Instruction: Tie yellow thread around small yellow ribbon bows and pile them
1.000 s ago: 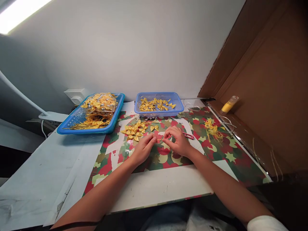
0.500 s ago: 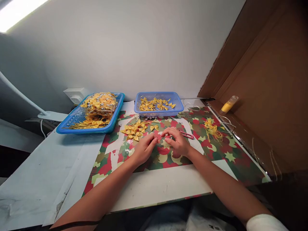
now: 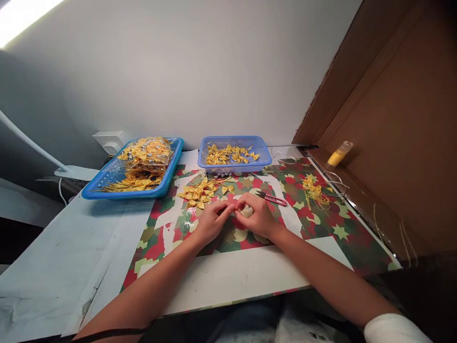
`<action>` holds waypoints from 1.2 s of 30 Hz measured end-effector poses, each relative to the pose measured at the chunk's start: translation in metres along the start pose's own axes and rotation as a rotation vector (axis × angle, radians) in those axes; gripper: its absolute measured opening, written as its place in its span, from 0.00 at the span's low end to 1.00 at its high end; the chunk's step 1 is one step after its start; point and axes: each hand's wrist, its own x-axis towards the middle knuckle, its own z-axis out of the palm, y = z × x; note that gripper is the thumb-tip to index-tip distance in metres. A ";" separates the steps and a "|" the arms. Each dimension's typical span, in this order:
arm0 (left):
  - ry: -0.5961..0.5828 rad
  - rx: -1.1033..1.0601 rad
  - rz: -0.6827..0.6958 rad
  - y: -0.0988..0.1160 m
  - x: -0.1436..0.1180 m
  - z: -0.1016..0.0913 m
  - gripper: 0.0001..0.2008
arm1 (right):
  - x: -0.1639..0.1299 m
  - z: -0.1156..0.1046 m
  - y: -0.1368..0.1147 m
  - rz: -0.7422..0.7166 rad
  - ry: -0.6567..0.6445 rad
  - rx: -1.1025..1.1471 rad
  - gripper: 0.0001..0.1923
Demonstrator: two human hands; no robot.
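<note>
The left hand (image 3: 210, 220) and the right hand (image 3: 257, 216) now meet fingertip to fingertip over the camouflage-and-star patterned mat (image 3: 321, 224), whereas a second ago a clear gap lay between them with a thin yellow strand stretched across it. Both hands have closed that gap and shifted slightly toward the person. The fingers of each hand are curled and pinched together at the meeting point, on something too small to make out; whether it is the strand or a bow cannot be told. The loose pile of yellow ribbon bows (image 3: 200, 192) lies on the mat just beyond the left hand, in the same spot as before. The small red-handled snips (image 3: 273, 198) rest on the mat just beyond the right hand, apart from it, unmoved. Farther back, the lilac mesh basket (image 3: 262, 159) holds more yellow bows, and the blue tray (image 3: 174, 166) to its left carries bagged bows with silver beads. A tangle of yellow thread (image 3: 314, 190) lies well to the right on the mat, and a yellow bottle (image 3: 339, 154) leans at the brown cardboard wall (image 3: 400, 143).
</note>
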 end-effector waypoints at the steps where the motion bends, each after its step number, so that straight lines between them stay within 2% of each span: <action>1: 0.018 0.001 -0.002 0.000 0.000 0.000 0.15 | 0.000 -0.001 0.000 0.010 -0.008 0.002 0.06; 7: 0.091 0.003 -0.030 0.000 0.000 -0.001 0.17 | -0.001 -0.009 0.003 -0.022 -0.126 -0.064 0.05; 10: 0.105 -0.005 -0.030 0.000 0.000 -0.002 0.17 | 0.001 -0.013 0.002 0.006 -0.120 -0.040 0.02; 14: 0.106 0.005 -0.009 0.002 0.000 -0.002 0.16 | 0.005 -0.013 0.000 0.185 -0.084 0.102 0.05; 19: 0.143 0.054 0.066 0.004 -0.001 -0.002 0.15 | 0.006 -0.005 0.002 0.343 -0.219 0.288 0.12; 21: 0.156 0.062 0.092 0.005 -0.001 -0.001 0.15 | 0.006 -0.001 0.004 0.413 -0.230 0.383 0.13; 28: 0.201 0.091 0.113 0.003 -0.003 0.001 0.16 | 0.008 0.005 -0.001 0.818 -0.182 0.909 0.15; 31: 0.214 0.088 0.133 0.002 -0.002 0.002 0.15 | 0.009 0.005 -0.005 0.884 -0.166 1.007 0.14; 36: 0.221 0.074 0.144 0.002 -0.002 0.001 0.13 | 0.009 0.004 -0.007 0.915 -0.146 1.007 0.12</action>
